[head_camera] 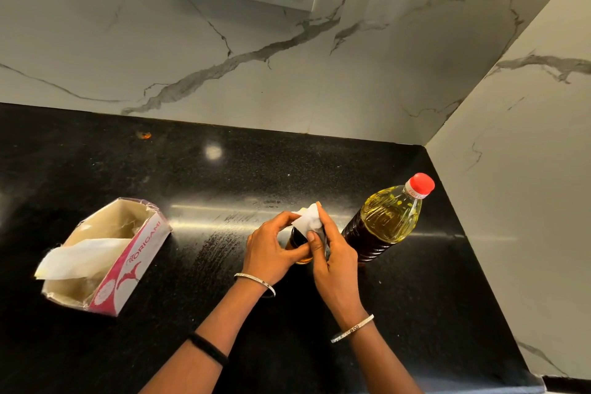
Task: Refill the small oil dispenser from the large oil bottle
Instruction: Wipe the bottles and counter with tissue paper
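Left hand (271, 249) has its grip curled round the small oil dispenser (299, 238); right hand (332, 253) pinches a white tissue (310, 219) against its top; the capped large oil bottle (387, 221) stands just right of the dispenser; the tissue box (128, 253) sits well left of it on the counter (224, 176).

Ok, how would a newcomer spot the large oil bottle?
On the black counter, look to the right corner. The large oil bottle stands there, beside the right hand. Only it has a red cap; the small dispenser is gripped under a tissue.
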